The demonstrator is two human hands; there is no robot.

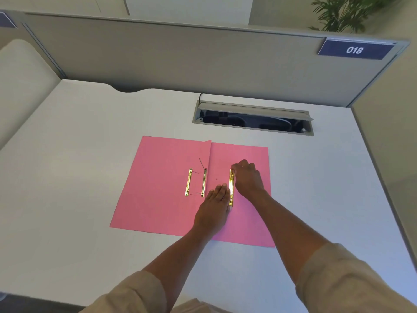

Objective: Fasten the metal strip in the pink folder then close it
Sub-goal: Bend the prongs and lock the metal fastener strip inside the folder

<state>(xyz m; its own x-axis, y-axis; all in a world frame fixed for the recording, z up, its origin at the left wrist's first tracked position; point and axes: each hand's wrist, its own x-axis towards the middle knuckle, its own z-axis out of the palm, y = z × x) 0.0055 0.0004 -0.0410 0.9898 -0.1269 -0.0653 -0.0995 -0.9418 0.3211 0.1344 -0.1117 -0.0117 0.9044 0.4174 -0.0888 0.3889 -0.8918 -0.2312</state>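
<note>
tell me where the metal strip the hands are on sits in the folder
In the head view, the metal strip lies on the pink folder's right half, just right of the fold, between the left hand and right hand.

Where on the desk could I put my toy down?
Bare white desk lies left of the pink folder, right of it up to the partition, and in front, either side of the arms. It is crowded on the folder, where both hands, left hand and right hand, work the metal strip.

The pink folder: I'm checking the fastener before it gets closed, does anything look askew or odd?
Yes. On the pink folder, thin prongs stick up crookedly beside the two loose gold strips near the fold. Both hands, left hand and right hand, work a third strip.
</note>
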